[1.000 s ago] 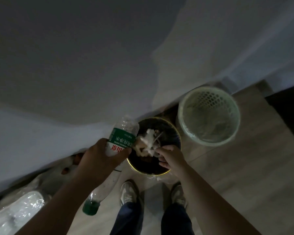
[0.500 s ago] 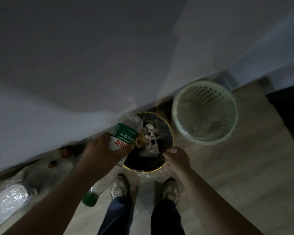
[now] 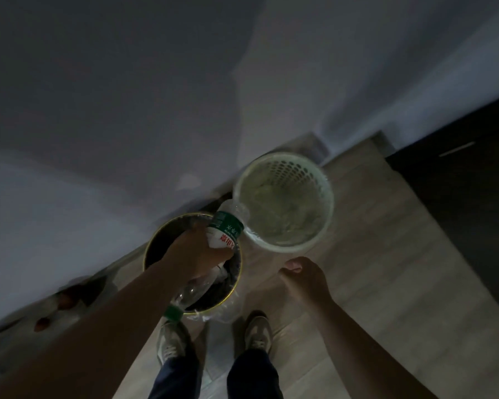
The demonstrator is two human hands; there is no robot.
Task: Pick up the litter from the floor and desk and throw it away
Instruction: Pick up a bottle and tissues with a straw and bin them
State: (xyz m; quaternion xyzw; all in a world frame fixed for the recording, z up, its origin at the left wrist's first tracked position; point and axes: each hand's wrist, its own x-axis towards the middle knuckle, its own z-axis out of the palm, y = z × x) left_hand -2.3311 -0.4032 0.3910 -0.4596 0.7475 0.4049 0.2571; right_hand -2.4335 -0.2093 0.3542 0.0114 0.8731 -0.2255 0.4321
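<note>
Two bins stand on the wooden floor [image 3: 386, 283], and I take the dark bin [image 3: 162, 246] with the gold rim as my mark. Above the dark bin, the left hand [image 3: 199, 254] is clamped round the middle of a clear plastic bottle [image 3: 225, 230], fingers wrapped just below its green and white label. The bottle lies tilted across the dark bin. Its green cap [image 3: 173, 312] hangs over the near edge of the rim, and its base pokes out past the far right edge, over the rim of the pale green basket [image 3: 294, 171] that stands just beside the dark bin. The right hand [image 3: 306, 276] hangs to the right of the dark bin, apart from it, fingers loosely curled with nothing in them that I can see. A clear liner [image 3: 228, 313] bulges at the dark bin's near side, just ahead of the shoes [image 3: 170, 344]. I cannot make out what lies inside the dark bin; it is too dim.
</note>
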